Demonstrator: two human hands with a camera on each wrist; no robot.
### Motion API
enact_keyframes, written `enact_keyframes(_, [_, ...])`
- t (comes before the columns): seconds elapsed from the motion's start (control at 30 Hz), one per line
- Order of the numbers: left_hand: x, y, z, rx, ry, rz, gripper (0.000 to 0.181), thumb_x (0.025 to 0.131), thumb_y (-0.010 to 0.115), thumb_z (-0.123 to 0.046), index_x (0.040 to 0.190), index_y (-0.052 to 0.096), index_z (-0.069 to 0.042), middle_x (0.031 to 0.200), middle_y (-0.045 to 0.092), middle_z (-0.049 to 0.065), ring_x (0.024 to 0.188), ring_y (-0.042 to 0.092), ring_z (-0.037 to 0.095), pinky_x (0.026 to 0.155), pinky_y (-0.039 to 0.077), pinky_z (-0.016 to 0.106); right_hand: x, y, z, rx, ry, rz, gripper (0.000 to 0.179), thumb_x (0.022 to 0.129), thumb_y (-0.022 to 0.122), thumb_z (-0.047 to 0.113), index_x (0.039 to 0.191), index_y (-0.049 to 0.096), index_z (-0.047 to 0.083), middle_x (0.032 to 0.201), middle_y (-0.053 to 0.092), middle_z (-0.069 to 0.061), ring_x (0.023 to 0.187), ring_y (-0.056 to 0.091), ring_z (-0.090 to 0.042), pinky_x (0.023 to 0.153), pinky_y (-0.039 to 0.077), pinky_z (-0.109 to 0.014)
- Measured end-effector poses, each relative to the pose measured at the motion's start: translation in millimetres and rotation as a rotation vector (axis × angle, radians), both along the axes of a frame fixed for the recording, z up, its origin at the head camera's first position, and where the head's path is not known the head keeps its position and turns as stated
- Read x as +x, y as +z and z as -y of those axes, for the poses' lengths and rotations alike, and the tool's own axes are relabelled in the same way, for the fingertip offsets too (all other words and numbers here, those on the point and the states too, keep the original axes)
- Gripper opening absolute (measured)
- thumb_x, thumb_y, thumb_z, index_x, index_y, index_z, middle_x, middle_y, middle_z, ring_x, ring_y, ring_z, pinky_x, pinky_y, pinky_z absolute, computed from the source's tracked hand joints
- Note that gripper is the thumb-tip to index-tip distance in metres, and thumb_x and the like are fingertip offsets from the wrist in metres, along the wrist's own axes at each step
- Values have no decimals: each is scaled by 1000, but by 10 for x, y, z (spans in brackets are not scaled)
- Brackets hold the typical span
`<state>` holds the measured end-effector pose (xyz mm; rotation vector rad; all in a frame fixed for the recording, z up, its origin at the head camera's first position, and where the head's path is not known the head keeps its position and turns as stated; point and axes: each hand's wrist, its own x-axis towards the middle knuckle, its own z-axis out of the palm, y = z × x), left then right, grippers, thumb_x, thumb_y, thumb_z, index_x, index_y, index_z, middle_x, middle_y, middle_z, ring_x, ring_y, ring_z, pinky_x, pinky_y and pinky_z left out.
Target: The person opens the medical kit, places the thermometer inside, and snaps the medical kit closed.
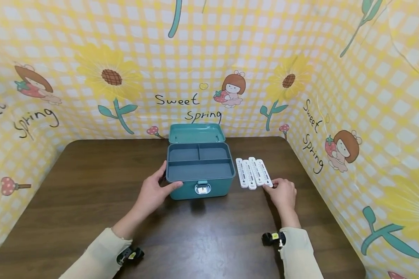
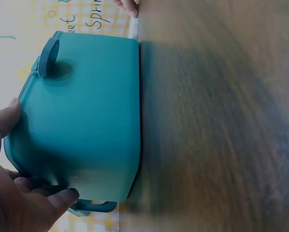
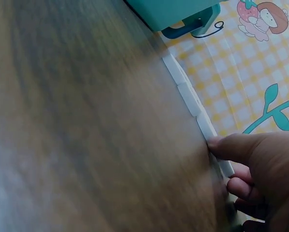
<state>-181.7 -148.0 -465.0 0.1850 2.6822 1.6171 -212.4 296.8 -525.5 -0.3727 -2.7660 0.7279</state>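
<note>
A teal storage box [image 1: 186, 190] with its lid [image 1: 197, 133] swung up at the back stands upright on the table. Three bare grey compartments [image 1: 199, 169] show inside, and a metal clasp [image 1: 203, 189] is on its front. My left hand [image 1: 153, 189] grips the box at its near left corner, thumb over the front rim, fingers along the left side. Right of the box, several slim white test cassettes [image 1: 246, 174] lie side by side. My right hand [image 1: 283, 193] pinches the near end of the rightmost cassette [image 1: 263, 170] between thumb and fingers.
The brown wooden table [image 1: 90, 186] is bounded at the back and sides by a yellow checked cloth [image 1: 143, 69] with printed flowers and figures. A carry handle [image 3: 183, 30] sticks out from the box in the right wrist view.
</note>
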Motion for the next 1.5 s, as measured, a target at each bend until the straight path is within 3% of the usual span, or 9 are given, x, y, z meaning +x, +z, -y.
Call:
enact_keyframes(0.3, [48, -7, -7, 27, 14, 8, 105, 86, 75, -61, 164, 21, -17, 166, 31, 8, 147, 41, 33, 112, 43, 50, 15, 44, -5, -177, -152, -63, 32, 85, 74, 27, 106, 75, 3, 99, 73, -15, 103, 62, -40, 93, 37, -59])
enact_keyframes(0.53, [30, 5, -6, 16, 12, 2, 104, 86, 73, -63, 163, 22, -16, 165, 32, 7, 147, 42, 33, 113, 43, 52, 13, 105, -17, -306, -140, -125, 34, 89, 75, 28, 114, 72, 5, 110, 70, -17, 110, 60, -36, 103, 32, -59])
enact_keyframes(0.67, [16, -1, -47, 22, -5, 1, 104, 86, 72, -64, 164, 21, -17, 165, 32, 7, 147, 42, 33, 113, 43, 52, 24, 157, -48, -391, -127, -166, 33, 89, 77, 24, 114, 72, 4, 112, 66, -17, 109, 60, -34, 98, 39, -49])
enact_keyframes(0.83, [14, -5, -30, 19, 0, 18, 105, 85, 73, -65, 164, 22, -17, 165, 33, 7, 145, 44, 33, 112, 45, 51, 10, 212, -71, -413, -50, -215, 31, 87, 79, 18, 114, 73, 2, 113, 65, -17, 108, 59, -32, 91, 42, -37])
enact_keyframes(0.97, [17, 9, 18, 18, 3, 20, 102, 86, 74, -62, 163, 24, -18, 164, 36, 8, 143, 48, 32, 109, 47, 49, -4, 281, -71, -391, 40, -246, 31, 87, 81, 17, 113, 74, 2, 111, 65, -15, 109, 59, -33, 92, 41, -38])
enact_keyframes(1.13, [16, 23, 43, 24, -7, 20, 99, 87, 74, -60, 163, 25, -20, 163, 37, 8, 143, 47, 31, 110, 47, 49, 18, 459, -59, -395, 131, -330, 30, 86, 83, 14, 113, 74, 3, 109, 65, -14, 107, 59, -29, 92, 41, -37])
enact_keyframes(1.27, [12, 28, 34, 38, -6, 32, 99, 87, 74, -60, 163, 25, -21, 164, 35, 7, 146, 43, 30, 113, 44, 48, 33, 640, -58, -384, 206, -383, 30, 86, 83, 12, 113, 74, 3, 108, 65, -11, 105, 57, -24, 89, 39, -25])
enact_keyframes(1.5, [24, 21, 24, 70, -6, 31, 97, 89, 75, -54, 163, 25, -18, 165, 33, 8, 146, 42, 29, 111, 45, 44, 9, 856, -58, -347, 326, -332, 29, 89, 82, 15, 115, 74, 5, 109, 63, -8, 109, 56, -28, 91, 36, -24])
